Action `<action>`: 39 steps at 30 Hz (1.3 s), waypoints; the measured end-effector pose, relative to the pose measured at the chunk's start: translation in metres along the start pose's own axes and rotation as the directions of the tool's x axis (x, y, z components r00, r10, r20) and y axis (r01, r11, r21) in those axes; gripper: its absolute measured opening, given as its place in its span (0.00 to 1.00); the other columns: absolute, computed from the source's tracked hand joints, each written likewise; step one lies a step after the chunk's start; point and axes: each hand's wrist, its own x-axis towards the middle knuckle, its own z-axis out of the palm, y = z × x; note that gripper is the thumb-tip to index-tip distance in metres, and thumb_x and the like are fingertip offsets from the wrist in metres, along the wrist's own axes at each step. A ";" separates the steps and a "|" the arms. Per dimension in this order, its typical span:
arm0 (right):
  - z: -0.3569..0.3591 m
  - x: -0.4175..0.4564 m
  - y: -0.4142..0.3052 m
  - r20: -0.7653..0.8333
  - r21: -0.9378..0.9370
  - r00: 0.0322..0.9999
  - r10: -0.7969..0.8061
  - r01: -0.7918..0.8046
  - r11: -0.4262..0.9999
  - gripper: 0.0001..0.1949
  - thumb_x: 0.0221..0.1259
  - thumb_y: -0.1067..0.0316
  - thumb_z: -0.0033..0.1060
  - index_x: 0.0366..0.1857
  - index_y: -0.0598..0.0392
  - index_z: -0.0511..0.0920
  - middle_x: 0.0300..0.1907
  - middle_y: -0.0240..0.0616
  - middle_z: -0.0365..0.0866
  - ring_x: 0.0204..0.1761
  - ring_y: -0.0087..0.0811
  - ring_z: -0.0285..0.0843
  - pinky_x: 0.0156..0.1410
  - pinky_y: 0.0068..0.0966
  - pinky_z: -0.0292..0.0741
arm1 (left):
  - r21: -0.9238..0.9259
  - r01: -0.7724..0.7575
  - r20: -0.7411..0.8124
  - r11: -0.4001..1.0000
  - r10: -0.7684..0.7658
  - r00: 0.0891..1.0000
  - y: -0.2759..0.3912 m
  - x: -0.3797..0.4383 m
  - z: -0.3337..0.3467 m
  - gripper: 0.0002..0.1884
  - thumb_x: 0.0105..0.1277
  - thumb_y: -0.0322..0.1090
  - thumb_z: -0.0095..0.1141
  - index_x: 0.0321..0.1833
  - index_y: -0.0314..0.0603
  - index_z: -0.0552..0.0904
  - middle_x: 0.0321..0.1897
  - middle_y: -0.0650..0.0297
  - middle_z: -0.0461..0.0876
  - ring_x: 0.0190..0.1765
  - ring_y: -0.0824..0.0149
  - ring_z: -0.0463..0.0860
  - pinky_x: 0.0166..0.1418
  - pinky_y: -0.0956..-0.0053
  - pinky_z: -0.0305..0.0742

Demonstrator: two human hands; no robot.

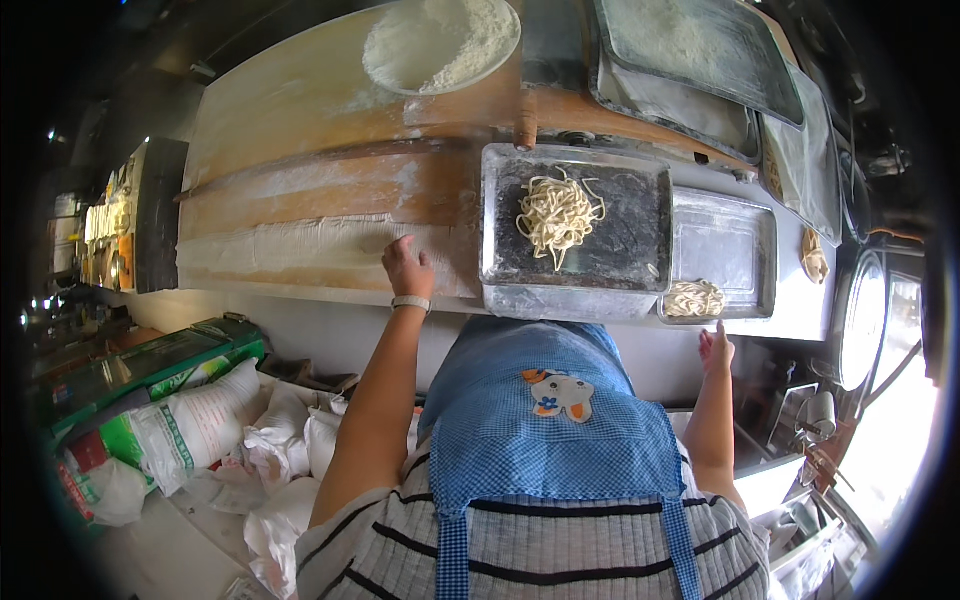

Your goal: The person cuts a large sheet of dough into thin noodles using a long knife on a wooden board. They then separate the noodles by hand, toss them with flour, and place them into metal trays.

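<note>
A long, pale strip of layered dough (300, 244) lies along the near side of the floured wooden board. At its right part is my left hand (409, 268), thumb apart from the fingers, nothing in its grip; contact with the dough is unclear. A dark metal tray (630, 217) to the right bears a loose heap of cut noodles (559, 214). In the smaller metal tray (724, 232) beside it, a bundle of noodles (694, 299) sits at the near left corner. Just below that corner my right hand (718, 349) is empty, its fingers apart and partly bent.
A long rolling pin (322, 166) lies across the board (255, 127). Behind it stands a bowl of flour (472, 52). Floured trays (697, 52) are stacked at the back right. White sacks (202, 420) fill the floor at left. A second wooden pin (526, 120) points towards the dark tray.
</note>
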 end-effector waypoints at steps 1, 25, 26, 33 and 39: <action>0.016 -0.012 -0.002 0.073 0.019 0.997 -0.020 0.019 1.000 0.16 0.63 0.56 0.60 0.34 0.62 0.76 0.28 0.39 0.79 0.24 0.27 0.77 0.26 0.17 0.76 | 0.049 0.024 0.020 0.999 -0.025 0.999 0.006 -0.001 -0.001 0.23 0.51 0.30 0.62 0.52 0.40 0.73 0.48 0.53 0.75 0.55 0.51 0.70 0.61 0.57 0.64; 0.318 -0.231 0.019 0.830 -0.338 0.070 -0.553 0.852 -0.400 0.34 0.46 0.50 0.69 0.61 0.45 0.69 0.59 0.44 0.70 0.59 0.51 0.66 0.64 0.42 0.66 | 0.274 0.199 0.002 0.941 -0.208 0.978 -0.084 0.042 -0.015 0.32 0.43 0.45 0.67 0.52 0.45 0.72 0.52 0.50 0.72 0.59 0.49 0.68 0.64 0.56 0.62; 0.324 -0.235 0.022 0.874 -0.287 0.045 -0.485 0.853 -0.437 0.33 0.46 0.52 0.68 0.60 0.44 0.70 0.59 0.42 0.70 0.59 0.50 0.66 0.64 0.41 0.66 | 0.285 0.164 -0.002 0.944 -0.170 0.985 -0.090 0.042 -0.013 0.33 0.43 0.45 0.67 0.54 0.45 0.72 0.53 0.50 0.72 0.60 0.49 0.68 0.64 0.56 0.62; 0.299 -0.214 0.017 0.929 -0.265 0.076 -0.363 0.820 -0.507 0.26 0.46 0.63 0.63 0.56 0.38 0.74 0.63 0.41 0.65 0.62 0.50 0.63 0.64 0.42 0.65 | 0.241 0.112 0.327 0.964 -0.189 0.926 -0.082 0.046 -0.015 0.32 0.51 0.45 0.68 0.57 0.44 0.69 0.63 0.47 0.65 0.63 0.49 0.67 0.65 0.59 0.66; 0.308 -0.255 0.020 0.858 -0.206 -0.105 -0.503 0.825 -0.525 0.33 0.43 0.66 0.65 0.61 0.46 0.67 0.64 0.54 0.60 0.64 0.56 0.59 0.66 0.48 0.61 | 0.204 0.232 0.172 0.951 -0.268 0.948 -0.081 0.044 -0.025 0.32 0.52 0.45 0.68 0.57 0.48 0.67 0.67 0.48 0.60 0.69 0.46 0.61 0.63 0.55 0.69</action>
